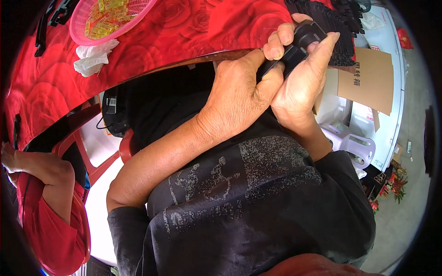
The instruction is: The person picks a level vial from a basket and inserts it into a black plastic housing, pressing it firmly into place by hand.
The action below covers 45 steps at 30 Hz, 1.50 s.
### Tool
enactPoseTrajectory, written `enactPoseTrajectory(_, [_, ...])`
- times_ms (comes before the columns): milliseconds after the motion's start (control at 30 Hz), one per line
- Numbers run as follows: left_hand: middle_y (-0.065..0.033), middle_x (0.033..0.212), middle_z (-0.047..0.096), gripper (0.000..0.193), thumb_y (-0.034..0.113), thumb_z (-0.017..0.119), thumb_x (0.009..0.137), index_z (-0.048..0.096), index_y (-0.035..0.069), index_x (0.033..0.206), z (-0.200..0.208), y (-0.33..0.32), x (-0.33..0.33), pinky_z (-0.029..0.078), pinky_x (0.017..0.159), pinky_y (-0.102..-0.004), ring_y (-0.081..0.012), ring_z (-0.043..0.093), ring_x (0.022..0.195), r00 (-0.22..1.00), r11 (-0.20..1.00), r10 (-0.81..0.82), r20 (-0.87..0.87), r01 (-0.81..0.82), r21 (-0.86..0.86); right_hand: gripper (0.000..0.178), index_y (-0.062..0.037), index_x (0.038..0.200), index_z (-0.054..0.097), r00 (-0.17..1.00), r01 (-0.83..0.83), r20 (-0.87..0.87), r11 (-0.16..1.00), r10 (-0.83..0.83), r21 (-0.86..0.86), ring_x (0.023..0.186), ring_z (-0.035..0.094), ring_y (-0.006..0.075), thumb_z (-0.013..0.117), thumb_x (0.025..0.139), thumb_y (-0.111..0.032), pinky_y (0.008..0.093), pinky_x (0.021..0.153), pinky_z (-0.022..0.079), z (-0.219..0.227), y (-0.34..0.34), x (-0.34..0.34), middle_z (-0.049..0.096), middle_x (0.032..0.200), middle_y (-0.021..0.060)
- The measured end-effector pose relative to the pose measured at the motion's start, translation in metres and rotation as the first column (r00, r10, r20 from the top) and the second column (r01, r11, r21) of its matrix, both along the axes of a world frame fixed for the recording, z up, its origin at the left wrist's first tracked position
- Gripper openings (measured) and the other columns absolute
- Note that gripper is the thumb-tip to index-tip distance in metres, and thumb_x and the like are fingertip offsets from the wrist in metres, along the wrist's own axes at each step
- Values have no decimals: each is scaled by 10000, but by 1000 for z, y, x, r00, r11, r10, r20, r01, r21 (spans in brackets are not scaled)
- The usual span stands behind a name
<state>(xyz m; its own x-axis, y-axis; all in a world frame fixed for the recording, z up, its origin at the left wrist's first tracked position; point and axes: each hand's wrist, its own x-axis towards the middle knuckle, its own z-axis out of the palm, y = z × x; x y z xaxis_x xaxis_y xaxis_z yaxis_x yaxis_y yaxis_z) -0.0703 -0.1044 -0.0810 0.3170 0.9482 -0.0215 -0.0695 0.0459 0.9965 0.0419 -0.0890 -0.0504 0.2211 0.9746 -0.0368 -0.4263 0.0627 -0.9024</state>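
Note:
Up at the table's edge, both my hands meet around a black plastic piece [293,56]. My right hand [299,89] is wrapped about it, its fingers curled over one side and its thumb along the other. My left hand [239,89] is closed at the piece's lower end, fingertips pressed to it; they partly hide that end. Just beyond my right hand lies a stack of black ridged plastic parts [338,43]. Further left on the table, a pink basket [76,27] holds several small yellow see-through pieces [105,28].
A red rose-patterned cloth [179,27] covers the table. Crumpled white tissue [94,57] and black strips [42,30] lie at left. A person in red [55,225] sits at the left. Right are cardboard [368,78] and a lilac stool [357,145].

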Motion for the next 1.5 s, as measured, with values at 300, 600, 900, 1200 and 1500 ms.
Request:
enactPoseTrajectory(300, [-258,712,627,252,192,616,877,628,-50,949,-3,-3,2,529,658,-403,-381,673,716,999,999,-2,53,4,-34,575,-48,1135,465,994,-79,-67,995,83,54,653,457,169,318,1009,-589,301,627,433,-3,-2,1,451,789,54])
enactPoseTrajectory(600, [-315,726,600,277,129,581,910,514,-84,1075,1,-8,-9,510,666,-467,-458,639,755,995,995,-93,-28,94,31,584,-36,1137,479,1000,9,1,1000,-9,24,644,441,167,294,1019,-576,306,629,416,2,0,-3,453,775,47])
enactPoseTrajectory(900, [-190,696,616,168,110,575,947,562,-19,1054,1,-13,-20,506,595,-367,-300,673,649,985,992,-17,-171,39,124,564,-41,1113,482,1000,-27,8,999,27,25,633,433,156,300,1021,-567,303,622,408,-2,-4,-13,446,764,38])
enactPoseTrajectory(1200, [-269,649,593,220,94,620,865,550,-54,1012,-3,-13,-14,509,617,-475,-443,630,657,985,977,74,-156,-41,207,553,-49,1098,471,999,-20,-31,998,22,52,616,433,160,307,1017,-571,304,599,407,-7,-5,-12,444,761,41])
enactPoseTrajectory(1500, [-146,711,635,154,82,527,965,557,-36,1060,-3,-4,-4,523,603,-318,-204,673,658,987,995,-85,-135,90,33,488,-16,1091,513,999,30,-37,1000,-30,1,738,515,223,376,1014,-478,353,715,455,-2,5,14,537,865,97])
